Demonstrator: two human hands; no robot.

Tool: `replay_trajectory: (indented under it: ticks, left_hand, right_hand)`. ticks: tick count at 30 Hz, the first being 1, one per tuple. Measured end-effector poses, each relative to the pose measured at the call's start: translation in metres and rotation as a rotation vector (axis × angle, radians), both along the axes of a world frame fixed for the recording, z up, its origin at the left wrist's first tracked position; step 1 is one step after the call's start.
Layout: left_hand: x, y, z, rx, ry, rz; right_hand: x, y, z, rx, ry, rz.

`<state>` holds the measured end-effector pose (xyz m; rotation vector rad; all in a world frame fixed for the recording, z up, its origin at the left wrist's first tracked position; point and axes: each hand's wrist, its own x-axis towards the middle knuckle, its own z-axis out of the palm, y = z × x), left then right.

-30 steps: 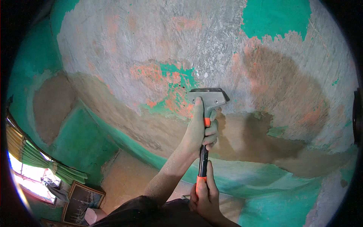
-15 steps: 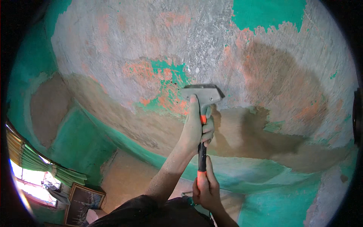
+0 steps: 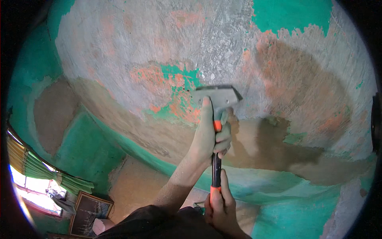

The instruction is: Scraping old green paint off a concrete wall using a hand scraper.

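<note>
A long-handled scraper [image 3: 219,96] with a wide grey head and a black and orange handle lies against the wall [image 3: 159,38]. My left hand [image 3: 211,133] is wrapped round its upper handle just below the head, the thumb stretched along the head's back. Lower down, my right hand [image 3: 222,205] grips the orange end, index finger pointing up the shaft. Left of the blade is a patch of green paint [image 3: 181,75] mixed with orange flecks. Around it the wall is scraped to grey and white. The blade's edge is slightly blurred.
Green paint [image 3: 292,16] covers the wall at upper right, above a brown patch [image 3: 306,79]. At lower left stand a window [image 3: 38,195] with a green curtain [image 3: 39,171] and a framed picture [image 3: 90,211]. My dark sleeve [image 3: 151,223] fills the bottom.
The scraper head and both hands have shifted slightly right in the picture. The wall has also moved a little in view. Both hands keep their hold.
</note>
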<state>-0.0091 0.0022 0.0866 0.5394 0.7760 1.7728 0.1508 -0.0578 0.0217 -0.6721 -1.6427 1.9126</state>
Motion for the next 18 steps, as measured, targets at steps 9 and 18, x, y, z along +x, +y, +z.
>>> replay_trajectory:
  ticks: [9, 18]
  left_hand:
    - [0.006, -0.002, -0.001, -0.013, -0.050, -0.037]
    - [0.010, 0.007, -0.005, -0.037, 0.011, -0.017]
  right_hand:
    - [0.006, -0.010, -0.001, 0.012, 0.075, -0.071]
    - [0.006, 0.006, -0.055, 0.813, 0.005, -0.126]
